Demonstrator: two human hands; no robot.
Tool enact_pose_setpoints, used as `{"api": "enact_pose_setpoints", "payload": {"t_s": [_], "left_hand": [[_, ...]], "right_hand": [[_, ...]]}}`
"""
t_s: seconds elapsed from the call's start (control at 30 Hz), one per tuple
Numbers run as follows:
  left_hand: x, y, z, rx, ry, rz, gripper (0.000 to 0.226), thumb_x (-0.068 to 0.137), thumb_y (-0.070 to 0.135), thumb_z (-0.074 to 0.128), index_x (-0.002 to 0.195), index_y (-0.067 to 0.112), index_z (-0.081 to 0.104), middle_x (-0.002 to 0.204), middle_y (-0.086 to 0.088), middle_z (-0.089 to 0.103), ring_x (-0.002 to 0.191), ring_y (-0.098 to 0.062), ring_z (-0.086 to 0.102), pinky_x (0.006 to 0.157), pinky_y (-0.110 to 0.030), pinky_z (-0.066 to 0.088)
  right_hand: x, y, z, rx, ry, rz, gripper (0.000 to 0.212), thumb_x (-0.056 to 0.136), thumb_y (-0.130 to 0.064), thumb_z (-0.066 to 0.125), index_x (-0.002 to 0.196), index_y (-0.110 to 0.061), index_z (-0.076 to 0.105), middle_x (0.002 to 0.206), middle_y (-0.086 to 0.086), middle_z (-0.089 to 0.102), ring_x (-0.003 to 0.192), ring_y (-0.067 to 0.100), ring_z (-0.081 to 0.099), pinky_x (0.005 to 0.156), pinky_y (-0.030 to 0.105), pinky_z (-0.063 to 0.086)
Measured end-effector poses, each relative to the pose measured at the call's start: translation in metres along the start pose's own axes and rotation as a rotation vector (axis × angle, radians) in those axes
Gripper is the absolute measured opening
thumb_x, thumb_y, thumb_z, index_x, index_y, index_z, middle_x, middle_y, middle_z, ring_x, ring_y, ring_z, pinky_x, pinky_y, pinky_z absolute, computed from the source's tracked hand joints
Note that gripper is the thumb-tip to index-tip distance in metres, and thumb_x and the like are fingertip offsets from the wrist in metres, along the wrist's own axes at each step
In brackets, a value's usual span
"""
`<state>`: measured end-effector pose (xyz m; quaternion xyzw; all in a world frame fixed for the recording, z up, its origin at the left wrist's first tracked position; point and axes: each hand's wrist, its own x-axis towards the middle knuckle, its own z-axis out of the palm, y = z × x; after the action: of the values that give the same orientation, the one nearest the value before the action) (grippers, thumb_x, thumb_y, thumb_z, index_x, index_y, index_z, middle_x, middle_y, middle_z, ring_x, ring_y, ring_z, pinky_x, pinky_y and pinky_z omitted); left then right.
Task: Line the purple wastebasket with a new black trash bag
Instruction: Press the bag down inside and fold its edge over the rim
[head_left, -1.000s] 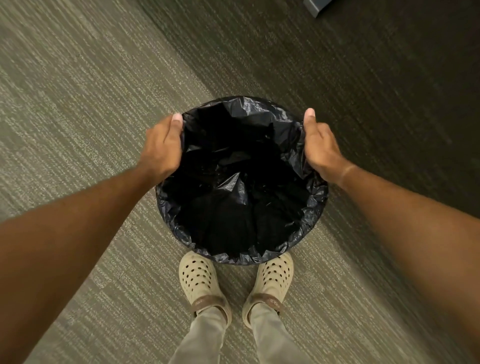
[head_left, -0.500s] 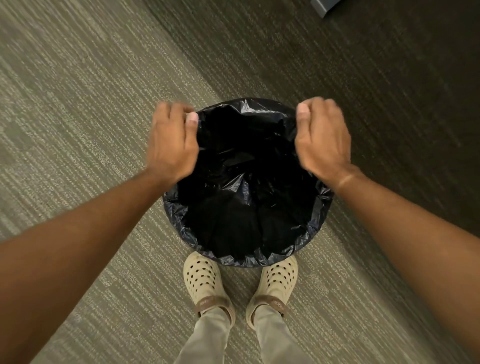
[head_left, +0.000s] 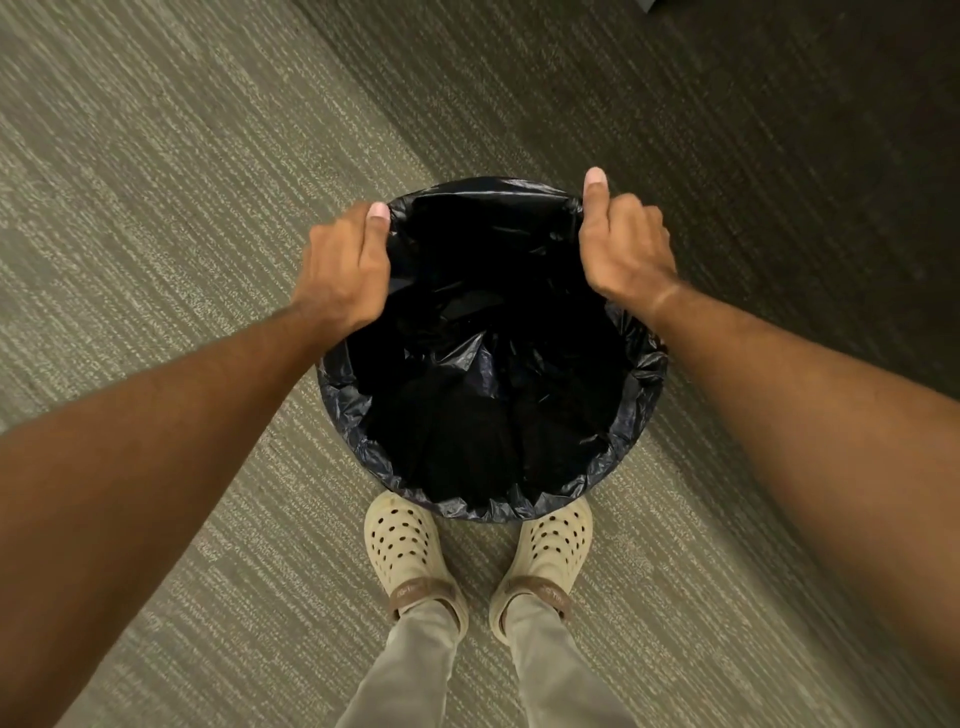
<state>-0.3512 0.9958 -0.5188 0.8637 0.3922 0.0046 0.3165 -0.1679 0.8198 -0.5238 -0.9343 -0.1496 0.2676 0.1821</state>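
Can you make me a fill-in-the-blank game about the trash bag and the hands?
1. The trash bag lining the bin is the color ____.
2. Both hands grip the bag's edge on the side ____ from the person's feet.
3. The left hand and right hand each hold the bag, with the ____ on the inside edge.
4. The shoes stand on ____.

Missing words: black; far; thumb; carpet

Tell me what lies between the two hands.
In the head view, only the open mouth of the black trash bag lies between the left hand and right hand; each grips its far rim.
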Motion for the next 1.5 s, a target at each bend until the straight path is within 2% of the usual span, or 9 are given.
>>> {"api": "enact_pose_setpoints", "payload": {"t_s": [0.13, 0.27, 0.5, 0.83, 0.97, 1.07, 1.2, 1.33, 1.5], "left_hand": [[-0.013, -0.002, -0.014, 0.021, 0.006, -0.112, 0.043, 0.101, 0.043, 0.029, 0.116, 0.01, 0.052, 0.111, -0.015, 0.054, 0.102, -0.026, 0.051, 0.086, -0.041, 0.043], [-0.053, -0.001, -0.021, -0.013, 0.198, -0.279, 0.044, 0.098, 0.041, 0.039, 0.131, 0.013, 0.045, 0.129, -0.013, 0.043, 0.121, -0.025, 0.041, 0.104, -0.043, 0.037], [-0.104, 0.022, 0.011, -0.23, 0.272, -0.608, 0.036, 0.102, 0.026, 0.033, 0.124, 0.001, 0.048, 0.118, -0.017, 0.052, 0.108, -0.027, 0.05, 0.093, -0.039, 0.043], [-0.101, 0.009, 0.028, -0.359, 0.414, -0.684, 0.046, 0.104, 0.03, 0.026, 0.114, -0.003, 0.057, 0.07, 0.015, 0.038, 0.063, 0.009, 0.031, 0.067, -0.013, 0.024], [-0.1, 0.012, 0.027, -0.348, 0.442, -0.67, 0.051, 0.104, 0.034, 0.025, 0.118, -0.004, 0.057, 0.086, -0.003, 0.053, 0.071, -0.007, 0.037, 0.076, -0.018, 0.028], [-0.104, 0.009, 0.022, -0.338, 0.381, -0.659, 0.049, 0.105, 0.035, 0.025, 0.122, 0.0, 0.054, 0.086, 0.012, 0.047, 0.069, 0.006, 0.037, 0.077, -0.016, 0.033], [-0.122, 0.005, 0.02, -0.365, 0.329, -0.85, 0.043, 0.102, 0.043, 0.028, 0.125, 0.011, 0.046, 0.124, -0.014, 0.047, 0.104, -0.018, 0.05, 0.093, -0.035, 0.046], [-0.158, 0.023, 0.03, -0.545, 0.293, -1.044, 0.049, 0.102, 0.045, 0.025, 0.142, 0.019, 0.035, 0.15, -0.017, 0.034, 0.132, -0.03, 0.042, 0.112, -0.047, 0.033], [-0.154, 0.038, 0.046, -0.754, 0.469, -1.266, 0.058, 0.102, 0.044, 0.021, 0.149, 0.011, 0.029, 0.155, -0.018, 0.03, 0.142, -0.036, 0.029, 0.118, -0.047, 0.023]], "right_hand": [[-0.015, 0.011, -0.018, -0.003, 0.033, -0.02, 0.057, 0.1, -0.054, 0.016, 0.105, -0.016, 0.057, 0.103, 0.008, 0.059, 0.107, 0.032, 0.055, 0.083, 0.039, 0.034], [-0.064, 0.03, -0.021, -0.014, 0.298, 0.017, 0.042, 0.1, -0.044, 0.028, 0.121, -0.017, 0.052, 0.121, 0.008, 0.055, 0.114, 0.027, 0.048, 0.094, 0.044, 0.035], [-0.116, 0.028, 0.022, -0.033, 0.356, 0.19, 0.043, 0.101, -0.033, 0.03, 0.135, -0.011, 0.045, 0.123, 0.01, 0.055, 0.109, 0.029, 0.051, 0.081, 0.041, 0.039], [-0.091, 0.044, 0.024, 0.283, 0.35, 0.391, 0.065, 0.102, -0.05, 0.016, 0.076, -0.009, 0.06, 0.065, -0.004, 0.055, 0.061, 0.017, 0.048, 0.064, 0.029, 0.03], [-0.09, 0.039, 0.02, 0.292, 0.34, 0.412, 0.067, 0.103, -0.048, 0.019, 0.05, -0.013, 0.043, 0.049, -0.006, 0.049, 0.048, 0.005, 0.043, 0.05, 0.03, 0.025], [-0.094, 0.044, 0.014, 0.364, 0.27, 0.4, 0.061, 0.102, -0.051, 0.018, 0.063, -0.015, 0.049, 0.063, -0.007, 0.053, 0.064, 0.013, 0.053, 0.07, 0.031, 0.033], [-0.118, 0.056, 0.013, 0.459, 0.256, 0.492, 0.043, 0.1, -0.055, 0.018, 0.096, -0.023, 0.046, 0.095, -0.006, 0.05, 0.096, 0.016, 0.049, 0.084, 0.033, 0.034], [-0.158, 0.049, 0.033, 0.67, 0.246, 0.706, 0.032, 0.101, -0.053, 0.019, 0.095, -0.029, 0.04, 0.094, -0.007, 0.048, 0.085, 0.011, 0.049, 0.086, 0.034, 0.037], [-0.16, 0.024, 0.047, 0.826, 0.405, 0.96, 0.061, 0.103, -0.049, 0.017, 0.134, -0.009, 0.05, 0.141, 0.014, 0.051, 0.128, 0.033, 0.048, 0.106, 0.039, 0.035]]}}
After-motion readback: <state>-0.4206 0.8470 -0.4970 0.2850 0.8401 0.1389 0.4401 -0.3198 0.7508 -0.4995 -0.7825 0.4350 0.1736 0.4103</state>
